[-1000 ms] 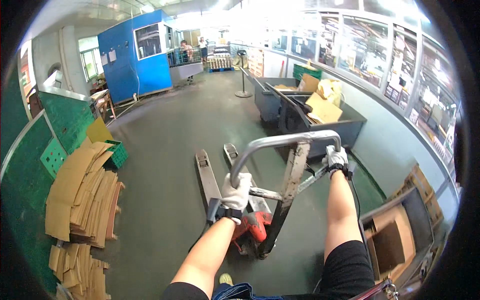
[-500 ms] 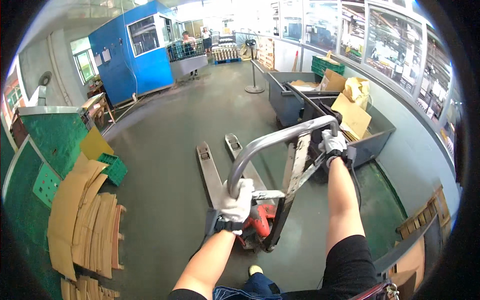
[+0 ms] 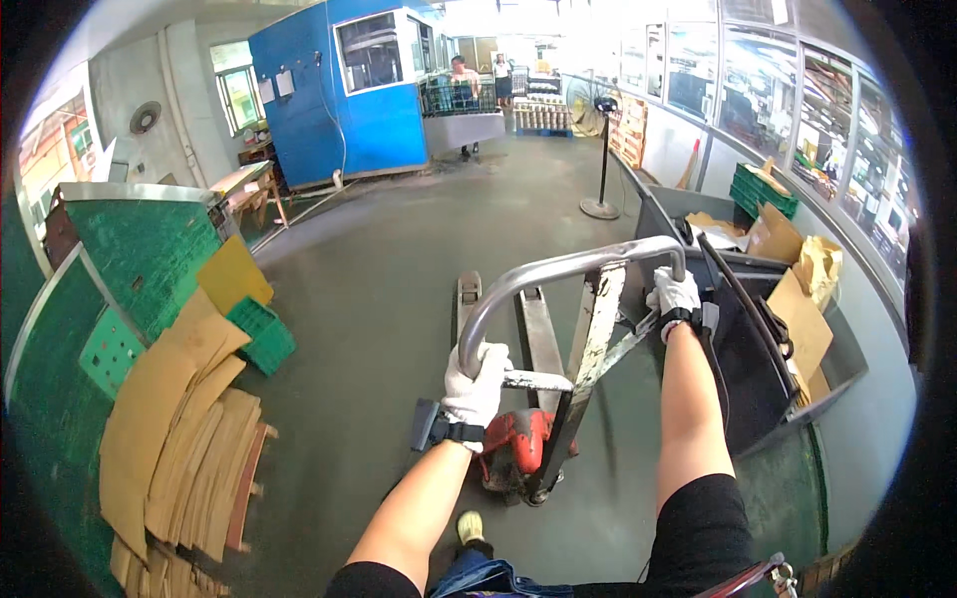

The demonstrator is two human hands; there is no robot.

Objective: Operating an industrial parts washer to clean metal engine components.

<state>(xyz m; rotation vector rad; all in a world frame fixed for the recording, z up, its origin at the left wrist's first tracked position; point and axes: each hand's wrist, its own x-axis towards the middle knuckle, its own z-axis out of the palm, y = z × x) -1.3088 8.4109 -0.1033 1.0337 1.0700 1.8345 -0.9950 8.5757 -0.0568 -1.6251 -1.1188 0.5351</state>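
Both my hands wear white gloves and grip the metal loop handle (image 3: 558, 261) of a pallet jack. My left hand (image 3: 475, 387) is closed round the loop's lower left end. On its right end, my right hand (image 3: 675, 293) is wrapped closed. A worn white handle shaft (image 3: 600, 314) runs down to the red pump body (image 3: 520, 439) ahead of my feet. The two forks (image 3: 538, 334) point away from me with no load on them. Black straps with small devices circle both wrists.
Dark grey bins (image 3: 743, 359) holding cardboard stand close on the right. Flattened cardboard (image 3: 174, 419) is stacked at the left beside a green crate (image 3: 261, 334). A stand fan (image 3: 602, 204) is ahead right. Two people are farther off by a blue booth (image 3: 349, 130).
My view has swung left, so the booth and bins appear farther right. The forks now point straighter ahead. Both hands keep their hold on the handle, and the bins look nearer.
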